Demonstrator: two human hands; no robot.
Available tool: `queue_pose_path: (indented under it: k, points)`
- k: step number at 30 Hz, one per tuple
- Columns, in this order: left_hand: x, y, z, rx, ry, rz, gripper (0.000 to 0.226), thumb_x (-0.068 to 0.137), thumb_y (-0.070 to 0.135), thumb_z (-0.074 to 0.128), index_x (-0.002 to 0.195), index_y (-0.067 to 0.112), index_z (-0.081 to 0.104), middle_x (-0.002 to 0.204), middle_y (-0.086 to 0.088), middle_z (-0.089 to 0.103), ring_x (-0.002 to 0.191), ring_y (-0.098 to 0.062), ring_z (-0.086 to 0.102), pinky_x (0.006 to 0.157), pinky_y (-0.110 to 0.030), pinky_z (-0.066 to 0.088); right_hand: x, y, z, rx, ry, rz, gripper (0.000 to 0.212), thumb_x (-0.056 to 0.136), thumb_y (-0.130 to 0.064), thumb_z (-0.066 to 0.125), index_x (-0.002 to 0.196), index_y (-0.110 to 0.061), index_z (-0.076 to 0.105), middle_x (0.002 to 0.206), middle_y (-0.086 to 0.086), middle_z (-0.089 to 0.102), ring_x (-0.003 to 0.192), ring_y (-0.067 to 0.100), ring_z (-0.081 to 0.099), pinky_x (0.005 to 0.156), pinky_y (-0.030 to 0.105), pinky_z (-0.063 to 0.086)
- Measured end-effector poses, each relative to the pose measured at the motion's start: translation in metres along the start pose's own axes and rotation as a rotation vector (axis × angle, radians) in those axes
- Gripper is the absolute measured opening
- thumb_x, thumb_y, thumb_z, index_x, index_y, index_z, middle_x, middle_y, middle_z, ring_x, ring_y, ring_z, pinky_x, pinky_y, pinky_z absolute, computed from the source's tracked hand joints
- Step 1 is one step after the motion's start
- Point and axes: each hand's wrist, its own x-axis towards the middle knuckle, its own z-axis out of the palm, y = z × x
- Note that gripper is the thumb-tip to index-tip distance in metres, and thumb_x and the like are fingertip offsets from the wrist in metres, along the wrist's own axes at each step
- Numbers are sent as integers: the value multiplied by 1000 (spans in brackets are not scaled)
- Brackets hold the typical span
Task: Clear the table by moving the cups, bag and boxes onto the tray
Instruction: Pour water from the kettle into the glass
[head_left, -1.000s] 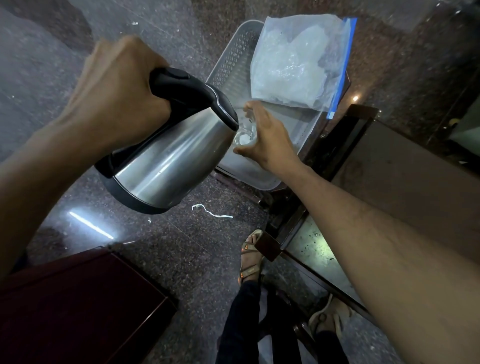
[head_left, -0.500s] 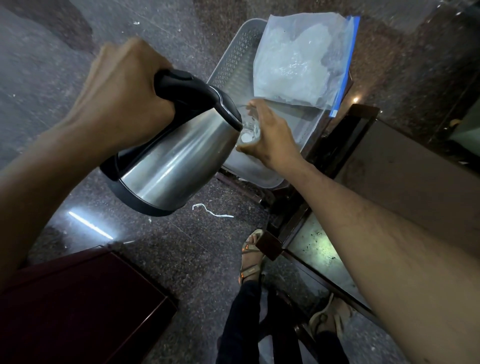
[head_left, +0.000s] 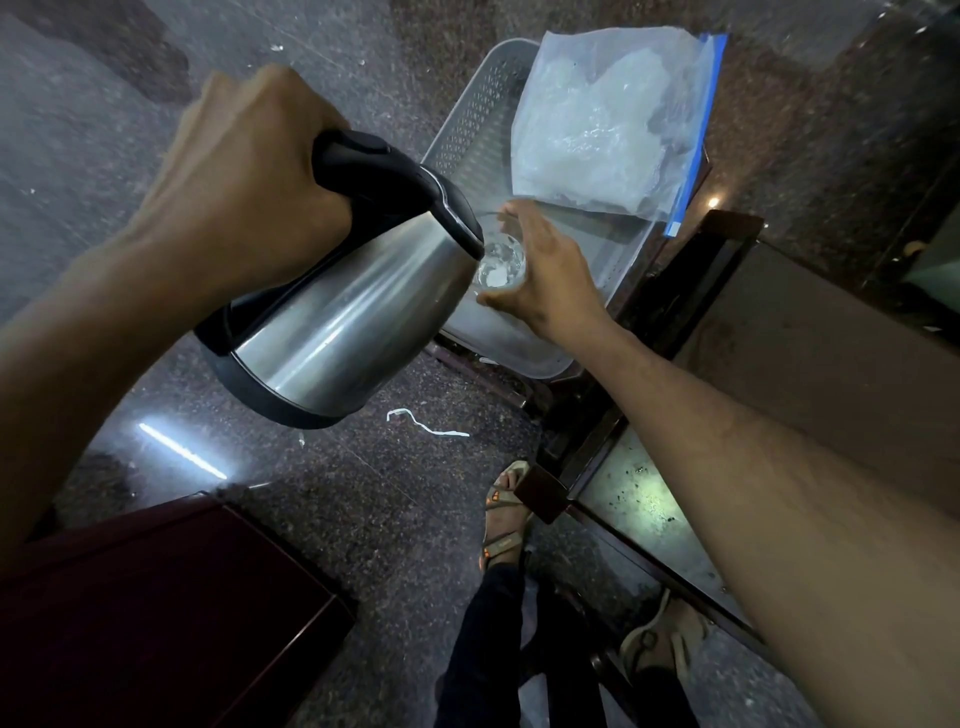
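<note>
Left hand (head_left: 244, 176) grips the tilted kettle (head_left: 343, 312) by its handle, spout at a glass (head_left: 501, 262) that the right hand (head_left: 545, 280) cups over the tray (head_left: 467, 124). On the tray's far end lies the bag (head_left: 608, 119). By my judgement, cups and boxes remain; none show.

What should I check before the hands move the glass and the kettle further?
1. Left hand grips the kettle handle: ok.
2. Right hand curled round the clear glass: ok.
3. Kettle spout at the glass rim: ok.
4. Water flowing: cannot tell.
5. Glass over the plastic tray: ok.
6. Zip bag lies on the tray: ok.
</note>
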Motion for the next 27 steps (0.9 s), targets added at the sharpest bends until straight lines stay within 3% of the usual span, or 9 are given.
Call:
queue_pose_path:
  k: [12, 17, 27]
  points:
    - [4, 6, -3, 27, 3, 28, 7, 78, 8, 63, 76, 6, 69, 59, -16, 56, 54, -36, 57, 50, -37, 45, 1, 5, 1, 2, 16, -14, 95, 64, -37, 98, 140, -24, 43, 138, -3, 65, 116, 19, 64, 90, 29, 49]
    - [5, 8, -3, 32, -2, 17, 6, 81, 7, 66, 76, 7, 69, 57, -12, 54, 51, -29, 54, 48, -26, 39, 0, 7, 2, 4, 17, -26, 95, 64, -38, 98, 139, -24, 42, 140, -2, 64, 119, 18, 64, 93, 29, 50]
    - [4, 8, -4, 27, -11, -6, 6, 79, 5, 66, 79, 8, 71, 58, -7, 53, 52, -22, 51, 51, -22, 35, 1, 7, 4, 11, 19, -19, 96, 63, -38, 98, 140, -27, 41, 144, -3, 63, 124, 18, 63, 98, 33, 52]
